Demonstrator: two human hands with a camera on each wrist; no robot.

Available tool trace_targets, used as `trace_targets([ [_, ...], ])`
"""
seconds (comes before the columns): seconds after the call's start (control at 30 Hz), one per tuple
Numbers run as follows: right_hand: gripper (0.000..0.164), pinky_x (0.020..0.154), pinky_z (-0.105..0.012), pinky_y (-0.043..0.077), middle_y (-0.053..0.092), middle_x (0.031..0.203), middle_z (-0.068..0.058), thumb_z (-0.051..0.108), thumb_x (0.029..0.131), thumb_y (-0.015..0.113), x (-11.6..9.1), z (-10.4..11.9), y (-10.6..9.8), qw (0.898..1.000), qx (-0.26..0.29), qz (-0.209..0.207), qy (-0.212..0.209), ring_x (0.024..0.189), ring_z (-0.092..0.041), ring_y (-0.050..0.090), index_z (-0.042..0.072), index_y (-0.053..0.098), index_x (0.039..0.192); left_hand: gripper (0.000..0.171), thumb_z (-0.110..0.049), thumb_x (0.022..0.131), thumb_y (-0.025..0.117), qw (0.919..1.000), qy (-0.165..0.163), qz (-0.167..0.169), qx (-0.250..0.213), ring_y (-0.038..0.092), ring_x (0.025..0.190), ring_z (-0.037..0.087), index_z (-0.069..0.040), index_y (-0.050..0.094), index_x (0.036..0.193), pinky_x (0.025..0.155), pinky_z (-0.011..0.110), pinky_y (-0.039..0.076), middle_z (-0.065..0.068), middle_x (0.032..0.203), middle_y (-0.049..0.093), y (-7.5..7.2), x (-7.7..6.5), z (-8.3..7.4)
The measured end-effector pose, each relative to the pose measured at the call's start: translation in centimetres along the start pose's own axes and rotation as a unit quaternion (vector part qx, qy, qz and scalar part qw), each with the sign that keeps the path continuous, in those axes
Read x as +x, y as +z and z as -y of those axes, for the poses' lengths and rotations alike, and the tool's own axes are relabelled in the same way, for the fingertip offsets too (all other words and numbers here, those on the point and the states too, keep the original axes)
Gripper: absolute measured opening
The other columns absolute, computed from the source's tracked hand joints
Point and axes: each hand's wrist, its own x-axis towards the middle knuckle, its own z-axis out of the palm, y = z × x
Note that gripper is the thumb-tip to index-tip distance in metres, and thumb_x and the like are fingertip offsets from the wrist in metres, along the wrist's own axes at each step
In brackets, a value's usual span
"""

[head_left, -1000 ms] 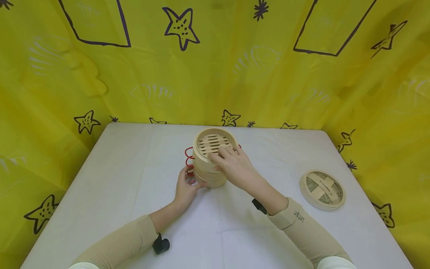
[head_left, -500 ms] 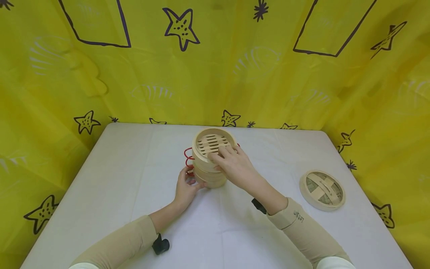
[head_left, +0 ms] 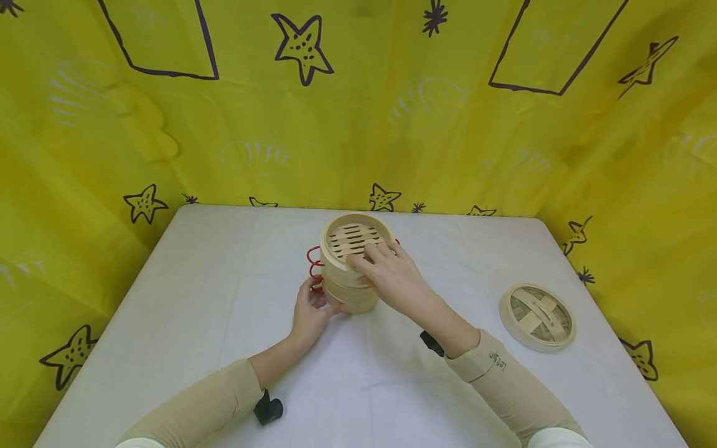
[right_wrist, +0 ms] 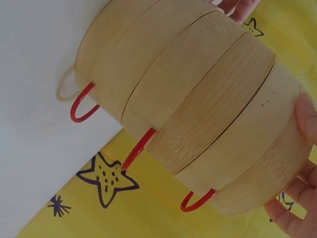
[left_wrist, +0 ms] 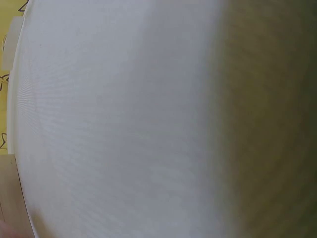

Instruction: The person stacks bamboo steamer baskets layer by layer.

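A stack of three round bamboo steamer baskets stands upright mid-table, its slatted top basket (head_left: 333, 266) facing up. My right hand (head_left: 396, 277) grips that basket's near right rim, thumb outside and fingers over the edge. In the right wrist view, fingertips (right_wrist: 285, 218) curl at the top basket's rim, and a red loop (right_wrist: 138, 148) juts from each tier's side. Low on the left, my left hand (head_left: 310, 318) holds the bottom basket (head_left: 358, 305), thumb in front and fingers by the red loops. The left wrist view shows mostly tablecloth and a blurred sleeve.
A bamboo steamer lid (head_left: 538, 317) with a woven top and strap handle lies at the right of the white-covered table (head_left: 280, 236). Behind the table hangs a yellow curtain (head_left: 358, 124) printed with starfish.
The top of the stack has shifted very slightly left since a second ago. Both hands keep the same hold, and the lid has stayed in place.
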Motion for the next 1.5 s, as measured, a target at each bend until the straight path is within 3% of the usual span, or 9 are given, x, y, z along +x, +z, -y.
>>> trace_targets([
  [0.47, 0.045, 0.092, -0.044, 0.039, 0.055, 0.106, -0.006, 0.028, 0.08, 0.069, -0.3, -1.1, -0.7, 0.999, 0.037, 0.011, 0.003, 0.099, -0.024, 0.052, 0.02, 0.053, 0.121, 0.07, 0.006, 0.066, 0.076, 1.0, 0.0, 0.002, 0.003, 0.046, 0.107, 0.035, 0.006, 0.039, 0.126, 0.092, 0.049, 0.042, 0.021, 0.123, 0.041, -0.1, 0.0, 0.2],
  [0.7, 0.047, 0.093, -0.043, 0.038, 0.055, 0.111, -0.008, 0.025, 0.078, 0.072, -1.3, -2.9, -1.5, 0.999, 0.048, -0.02, 0.01, 0.105, -0.026, 0.051, 0.016, 0.054, 0.121, 0.071, 0.006, 0.067, 0.076, 1.0, 0.004, 0.007, 0.003, 0.045, 0.109, 0.036, 0.007, 0.038, 0.127, 0.093, 0.049, 0.041, 0.022, 0.125, 0.04, -0.1, 0.0, 0.2],
  [1.1, 0.053, 0.092, -0.049, 0.037, 0.054, 0.115, -0.013, 0.026, 0.076, 0.074, -4.1, -6.2, -2.0, 0.996, 0.035, -0.027, 0.078, 0.11, -0.03, 0.048, 0.014, 0.052, 0.122, 0.071, 0.009, 0.065, 0.075, 1.0, 0.003, 0.0, 0.0, 0.045, 0.108, 0.036, 0.007, 0.039, 0.126, 0.092, 0.049, 0.042, 0.022, 0.123, 0.042, 0.0, 0.0, 0.2],
  [1.5, 0.052, 0.087, -0.056, 0.038, 0.055, 0.11, -0.015, 0.022, 0.076, 0.073, -7.4, -8.8, -1.4, 0.988, 0.033, -0.034, 0.146, 0.102, -0.036, 0.05, 0.012, 0.051, 0.121, 0.071, 0.008, 0.065, 0.076, 1.0, 0.0, -0.002, -0.003, 0.044, 0.109, 0.036, 0.007, 0.04, 0.126, 0.092, 0.049, 0.042, 0.022, 0.123, 0.041, 0.0, 0.0, 0.1],
])
